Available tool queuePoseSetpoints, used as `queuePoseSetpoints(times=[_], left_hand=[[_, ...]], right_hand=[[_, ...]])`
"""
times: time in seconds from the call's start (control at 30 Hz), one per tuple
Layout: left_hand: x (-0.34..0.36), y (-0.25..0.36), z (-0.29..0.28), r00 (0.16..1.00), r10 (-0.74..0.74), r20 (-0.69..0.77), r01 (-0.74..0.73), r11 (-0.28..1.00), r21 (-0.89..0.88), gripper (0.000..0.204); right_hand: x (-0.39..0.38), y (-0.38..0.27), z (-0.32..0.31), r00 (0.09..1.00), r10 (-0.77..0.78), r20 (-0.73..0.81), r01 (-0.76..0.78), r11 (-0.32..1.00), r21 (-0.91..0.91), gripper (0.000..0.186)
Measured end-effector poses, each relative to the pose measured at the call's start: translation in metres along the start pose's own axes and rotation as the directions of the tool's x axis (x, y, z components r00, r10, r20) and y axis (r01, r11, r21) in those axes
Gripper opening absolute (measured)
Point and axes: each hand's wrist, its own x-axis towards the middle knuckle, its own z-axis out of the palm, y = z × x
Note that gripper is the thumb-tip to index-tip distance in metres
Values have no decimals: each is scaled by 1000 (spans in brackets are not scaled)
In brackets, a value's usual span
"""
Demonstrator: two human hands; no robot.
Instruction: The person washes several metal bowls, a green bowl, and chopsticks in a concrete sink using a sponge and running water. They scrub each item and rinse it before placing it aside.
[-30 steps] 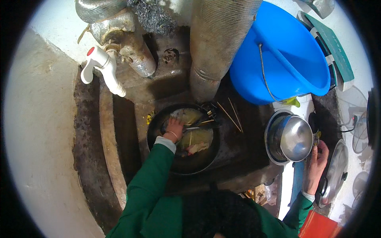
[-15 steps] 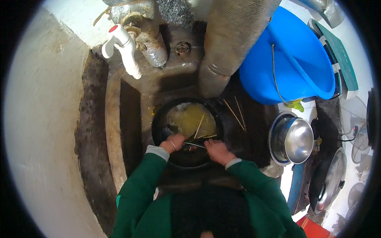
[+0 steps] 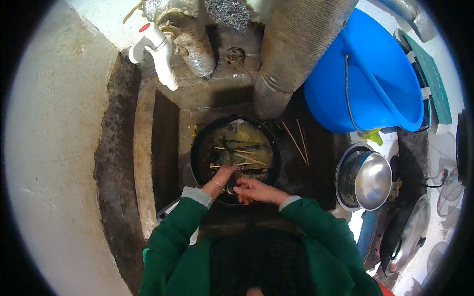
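A dark round pan [image 3: 193,167] holds cloudy yellowish water. Several thin sticks like chopsticks [image 3: 252,159], some pale and some dark, lie in it. Over the pan's near part, my left hand [image 3: 222,178] is closed, its fingertips pointing inward. Just right of it my right hand [image 3: 259,191] has its fingers bent and closed, close against the left. Something dark shows between the two hands, but what they hold is too hidden to name.
Two loose sticks [image 3: 295,142] lie on the dark surface right of the pan. A white tap [image 3: 160,56] juts out at the upper left. A big blue bucket [image 3: 328,93] and stacked metal bowls [image 3: 373,180] stand right, near a pan lid [image 3: 412,241]. A thick pipe [image 3: 291,54] descends behind the pan.
My right hand has moved left, up against the left hand. The thin rod stretched between the hands no longer shows there. More sticks now show in the water.
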Motion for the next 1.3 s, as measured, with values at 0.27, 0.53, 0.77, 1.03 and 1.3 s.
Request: queuePoseSetpoints(times=[0.27,0.53,0.77,1.03,1.3], left_hand=[[-59,16,-35,996,80,25,-83,985,153,23],[-118,22,-58,835,542,92,-258,239,936,60],[-120,17,-52,989,87,115,-53,961,-273,33],[-116,3,-35,975,142,173,-58,907,-418,22],[-129,3,-9,950,112,292,-21,955,-297,29]], right_hand=[[69,69,-75,831,-436,-345,-190,360,-913,34],[94,68,-44,747,-658,94,13,-126,-992,35],[75,66,-65,842,-451,-297,-371,-83,-925,34],[50,14,-63,876,-299,-377,252,953,-171,13],[61,-22,-36,589,-677,-441,441,727,-526,24]])
